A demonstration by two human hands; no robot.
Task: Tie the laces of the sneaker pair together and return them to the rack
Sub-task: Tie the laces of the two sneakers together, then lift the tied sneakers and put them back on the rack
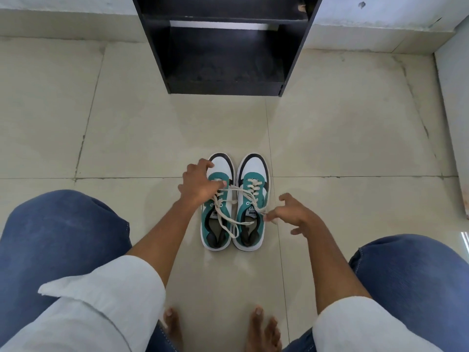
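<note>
2 sneakers are seen on the tiled floor (355, 138), side by side and touching or nearly touching, with the toes pointed toward the rack (223, 54). The left sneaker (217, 224) and the right sneaker (253, 199) are teal and white with dark toe edges. The rack is dark and stands against the wall, well apart from the pair; its lowest shelf is seen open toward the camera.

The left hand (199, 184) is held over the front part of the left sneaker and partly covers it. Its fingers are closed, and a lace (234, 190) is pinched between thumb and fingers. From this hand the lace is stretched across to the right sneaker.

The right hand (291, 215) is placed just beside the right sneaker, at its outer side near the opening. A lace end (264, 213) is pinched between thumb and forefinger, while the other fingers are spread out and apart. More lace (228, 224) is seen lying loose in loops over the openings of both sneakers, between the 2 hands.

Blue jeans knees (58, 229) and white rolled sleeves (109, 295) are seen at both sides, and bare toes (261, 329) rest on the floor near the bottom edge.
</note>
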